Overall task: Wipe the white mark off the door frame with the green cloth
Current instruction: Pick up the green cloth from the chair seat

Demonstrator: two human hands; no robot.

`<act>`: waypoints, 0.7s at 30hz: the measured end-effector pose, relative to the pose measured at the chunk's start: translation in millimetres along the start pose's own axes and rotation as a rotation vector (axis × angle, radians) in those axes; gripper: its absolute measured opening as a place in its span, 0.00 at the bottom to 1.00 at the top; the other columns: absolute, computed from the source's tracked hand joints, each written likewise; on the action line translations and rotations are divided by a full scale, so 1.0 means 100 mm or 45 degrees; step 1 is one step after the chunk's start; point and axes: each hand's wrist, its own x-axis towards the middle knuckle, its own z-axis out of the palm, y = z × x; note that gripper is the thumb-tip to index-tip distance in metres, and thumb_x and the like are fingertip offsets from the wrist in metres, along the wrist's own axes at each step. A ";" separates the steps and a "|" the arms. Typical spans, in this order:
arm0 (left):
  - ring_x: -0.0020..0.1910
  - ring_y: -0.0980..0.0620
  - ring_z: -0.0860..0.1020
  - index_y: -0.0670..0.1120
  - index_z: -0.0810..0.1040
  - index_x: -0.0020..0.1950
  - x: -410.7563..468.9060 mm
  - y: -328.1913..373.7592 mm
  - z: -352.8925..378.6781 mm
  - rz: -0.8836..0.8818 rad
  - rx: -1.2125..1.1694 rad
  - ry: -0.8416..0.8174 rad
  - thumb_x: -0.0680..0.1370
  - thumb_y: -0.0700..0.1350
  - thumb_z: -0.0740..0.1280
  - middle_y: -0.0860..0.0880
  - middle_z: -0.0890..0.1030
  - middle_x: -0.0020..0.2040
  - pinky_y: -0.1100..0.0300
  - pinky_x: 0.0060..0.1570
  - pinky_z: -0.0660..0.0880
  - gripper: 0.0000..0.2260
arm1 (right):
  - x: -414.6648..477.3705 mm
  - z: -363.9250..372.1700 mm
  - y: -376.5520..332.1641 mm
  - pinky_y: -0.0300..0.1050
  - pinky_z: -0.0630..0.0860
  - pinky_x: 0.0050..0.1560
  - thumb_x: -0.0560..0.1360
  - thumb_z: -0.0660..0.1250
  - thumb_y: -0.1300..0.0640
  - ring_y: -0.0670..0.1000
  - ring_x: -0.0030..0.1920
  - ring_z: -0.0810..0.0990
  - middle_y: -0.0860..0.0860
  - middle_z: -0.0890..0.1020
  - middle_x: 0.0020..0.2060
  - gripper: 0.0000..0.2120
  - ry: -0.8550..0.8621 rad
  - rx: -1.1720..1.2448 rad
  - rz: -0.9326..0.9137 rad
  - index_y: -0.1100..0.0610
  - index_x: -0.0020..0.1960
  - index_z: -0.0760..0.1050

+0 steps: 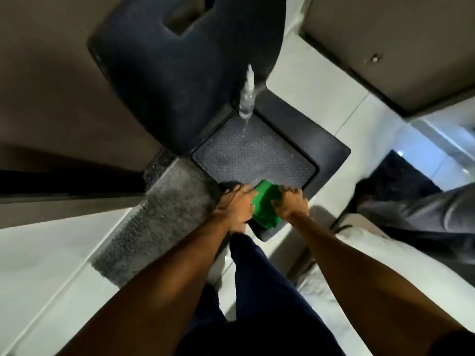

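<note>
Head view: 2 hands' grip on green cloth (266, 205), left hand (237, 205), right hand (291, 202), cloth edges partly hidden.

No text, label, brand or number can be read anywhere.

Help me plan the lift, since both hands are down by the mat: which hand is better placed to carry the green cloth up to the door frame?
Probably the right hand: its fingers curl over the green cloth as if gripping. The left hand lies flatter, touching the cloth's edge on the black mat.
</note>
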 end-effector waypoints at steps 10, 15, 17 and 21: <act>0.71 0.42 0.70 0.47 0.65 0.75 0.26 0.06 0.18 -0.110 -0.317 -0.407 0.81 0.45 0.60 0.42 0.72 0.73 0.53 0.71 0.67 0.22 | 0.27 0.03 0.09 0.60 0.67 0.68 0.72 0.71 0.43 0.61 0.71 0.64 0.58 0.70 0.68 0.31 -0.035 0.178 0.173 0.55 0.69 0.69; 0.64 0.41 0.76 0.46 0.76 0.67 0.24 -0.05 0.05 -0.184 -0.459 -0.315 0.79 0.43 0.62 0.41 0.80 0.64 0.52 0.66 0.71 0.16 | 0.30 0.00 0.05 0.58 0.71 0.66 0.70 0.73 0.51 0.61 0.67 0.70 0.58 0.74 0.64 0.24 -0.092 0.241 0.170 0.55 0.63 0.73; 0.61 0.41 0.78 0.47 0.78 0.64 0.19 -0.12 0.01 -0.266 -0.532 -0.226 0.78 0.42 0.63 0.40 0.82 0.60 0.53 0.65 0.72 0.15 | 0.28 0.01 0.01 0.57 0.74 0.64 0.69 0.73 0.52 0.60 0.63 0.76 0.59 0.78 0.61 0.22 -0.136 0.303 0.194 0.56 0.61 0.74; 0.62 0.42 0.78 0.47 0.79 0.62 0.00 -0.33 0.01 -0.341 -0.599 -0.163 0.78 0.43 0.64 0.40 0.82 0.60 0.51 0.65 0.73 0.13 | 0.25 0.07 -0.03 0.54 0.77 0.62 0.69 0.75 0.53 0.59 0.60 0.80 0.58 0.81 0.58 0.22 -0.090 0.444 0.300 0.58 0.60 0.76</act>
